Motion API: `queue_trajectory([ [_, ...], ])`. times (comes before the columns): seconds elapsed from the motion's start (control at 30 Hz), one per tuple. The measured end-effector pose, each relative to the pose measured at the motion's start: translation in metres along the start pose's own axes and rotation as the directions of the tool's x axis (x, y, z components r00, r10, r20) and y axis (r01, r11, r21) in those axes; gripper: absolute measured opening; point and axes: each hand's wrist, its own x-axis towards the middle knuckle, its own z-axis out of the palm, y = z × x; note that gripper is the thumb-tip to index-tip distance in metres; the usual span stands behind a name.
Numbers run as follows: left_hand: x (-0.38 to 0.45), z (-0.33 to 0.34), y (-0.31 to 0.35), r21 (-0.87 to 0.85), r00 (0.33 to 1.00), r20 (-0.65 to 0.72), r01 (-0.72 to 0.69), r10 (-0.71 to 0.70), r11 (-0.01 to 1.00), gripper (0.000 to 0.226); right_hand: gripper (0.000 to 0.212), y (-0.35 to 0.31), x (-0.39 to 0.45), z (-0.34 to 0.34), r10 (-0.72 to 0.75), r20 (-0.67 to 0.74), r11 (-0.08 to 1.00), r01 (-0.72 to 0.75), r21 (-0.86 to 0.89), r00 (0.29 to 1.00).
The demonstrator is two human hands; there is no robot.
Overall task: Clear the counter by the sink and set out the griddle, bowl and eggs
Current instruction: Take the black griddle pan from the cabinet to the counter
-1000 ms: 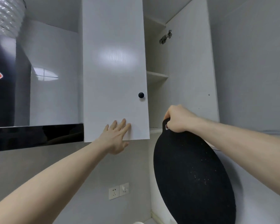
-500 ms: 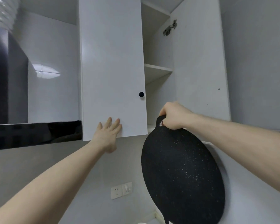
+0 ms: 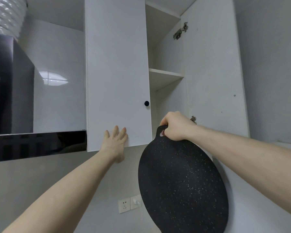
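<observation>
Griddle (image 3: 183, 185) hangs from R hand (image 3: 175, 126); L hand (image 3: 115, 142) flat on cabinet door (image 3: 116, 73).

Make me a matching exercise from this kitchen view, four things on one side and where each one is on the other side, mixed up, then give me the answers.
Things:
1. griddle
2. left hand
3. black knob
4. wall socket

Places:
A. flat against the bottom edge of the closed cabinet door
B. on the grey wall below the cabinet
C. hanging from the right hand by its handle loop
D. near the right edge of the closed door, above the hands

Pairs: 1-C, 2-A, 3-D, 4-B
</observation>
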Motion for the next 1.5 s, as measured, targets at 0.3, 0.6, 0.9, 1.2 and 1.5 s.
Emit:
queue_trajectory([
  [0.3,-0.030,-0.042,-0.004,-0.934,0.982,-0.061,-0.120,0.181,0.336,0.033,0.016,-0.002,0.002,-0.002,-0.050,-0.040,0.994,0.053,0.092,0.998],
  [0.6,-0.045,-0.058,0.005,-0.934,0.961,-0.226,-0.260,0.159,0.244,0.025,0.008,-0.005,0.005,-0.020,-0.086,-0.087,0.968,0.104,0.227,0.992],
  [0.9,-0.053,-0.096,0.003,-0.913,0.934,-0.336,-0.291,-0.124,0.286,0.028,0.030,0.017,-0.011,-0.059,0.066,0.213,0.904,-0.148,0.400,0.975],
  [1.2,-0.050,-0.105,0.006,-0.827,0.885,-0.408,-0.254,-0.224,0.502,0.022,0.026,0.027,0.015,-0.035,0.024,-0.095,0.989,-0.010,0.149,0.995],
  [1.5,-0.056,-0.096,0.002,-0.809,0.844,-0.481,-0.325,-0.235,0.489,0.025,0.021,0.020,0.010,-0.017,0.070,0.032,0.673,-0.071,0.736,0.997],
])
